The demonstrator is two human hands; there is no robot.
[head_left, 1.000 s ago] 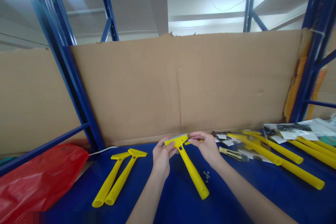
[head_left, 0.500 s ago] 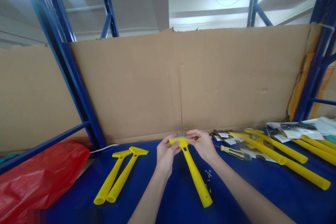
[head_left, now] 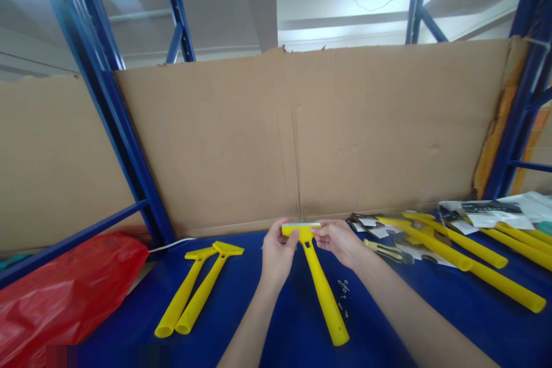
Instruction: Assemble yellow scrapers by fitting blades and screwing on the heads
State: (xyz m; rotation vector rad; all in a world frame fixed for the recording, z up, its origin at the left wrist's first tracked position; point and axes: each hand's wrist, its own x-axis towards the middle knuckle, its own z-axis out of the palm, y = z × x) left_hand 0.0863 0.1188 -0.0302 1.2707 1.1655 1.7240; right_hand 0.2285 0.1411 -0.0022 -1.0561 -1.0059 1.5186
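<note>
In the middle of the head view a yellow scraper lies with its handle slanting toward me, its wide head at the far end. A thin pale metal strip, like a blade, runs along the head's far edge. My left hand is closed on the left end of the head, thumb on top. My right hand pinches the right end of the head with curled fingers. Small metal screws and nuts lie just right of the handle. Fingertips under the head are hidden.
Two yellow scrapers lie to the left on the blue table. A red plastic bag is at far left. On the right are a screwdriver, more yellow handles and packets. A cardboard wall stands behind.
Both hands have shifted slightly, the left one to the right and the right one's fingers lower. More of the pale metal strip shows. A small yellow tip beside the right hand is out of sight.
</note>
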